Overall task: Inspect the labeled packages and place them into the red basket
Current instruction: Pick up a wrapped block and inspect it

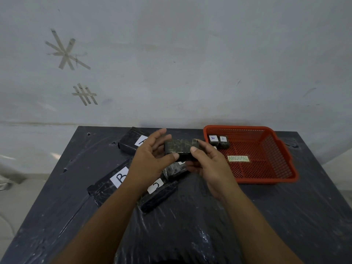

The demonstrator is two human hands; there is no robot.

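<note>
Both hands hold one small black wrapped package (181,148) above the table, its label hidden from me. My left hand (150,159) grips its left end and my right hand (207,164) its right end. The red basket (285,162) stands to the right, with two small packages marked A (218,141) in its far left corner and a green "ABNORMAL" tag (238,158) inside. On the table lie larger black packages labelled A (133,141), B (110,181) and C (158,195), and another (175,171) partly hidden under my hands.
The table (190,225) is covered in shiny black plastic wrap. A grey wall with strips of tape (66,52) rises behind it. The table's edges fall off to a pale floor on both sides.
</note>
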